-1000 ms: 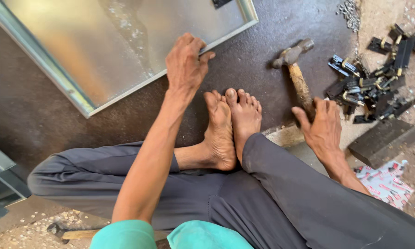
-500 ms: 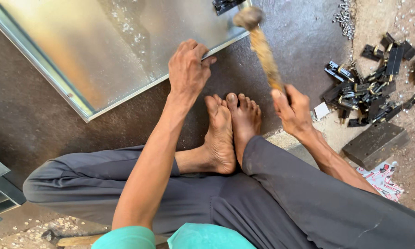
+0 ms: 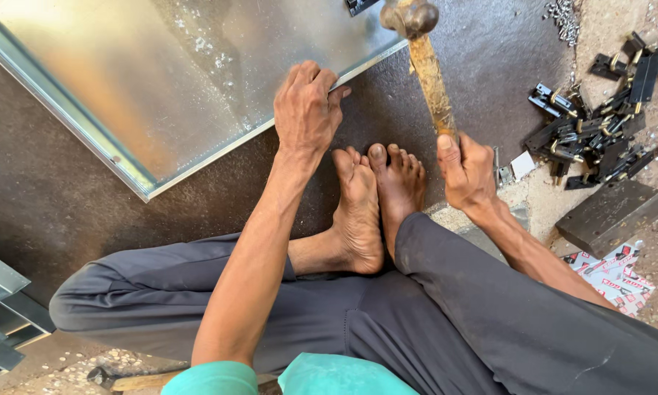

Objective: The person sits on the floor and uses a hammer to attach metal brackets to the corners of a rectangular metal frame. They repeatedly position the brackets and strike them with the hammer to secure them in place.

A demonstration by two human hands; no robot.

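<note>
Head view, looking down past my knees: my right hand [image 3: 466, 172] is wrapped tight around the lower end of a hammer's wooden handle, thumb laid along the shaft. The hammer [image 3: 425, 62] stands nearly upright from that grip, its rusty metal head at the top of the frame, over the near edge of the metal sheet. My left hand [image 3: 307, 110] rests knuckles-up on that same edge, fingers curled down onto the rim; whether they pinch anything small there I cannot tell.

The galvanised metal sheet [image 3: 146, 80] lies flat on the dark mat [image 3: 58, 197], its folded border running at a slant from the upper right down to a corner at the lower left. I sit cross-legged in grey trousers, and my bare feet [image 3: 376, 201] are pressed together between my two forearms, toes just short of the sheet's edge.

Off to my right, on the gritty floor, lies a heap of black metal hinges [image 3: 607, 124], and nearer to me a dark flat metal block [image 3: 610, 216] with a scrap of printed paper [image 3: 614, 271] beside it.
</note>
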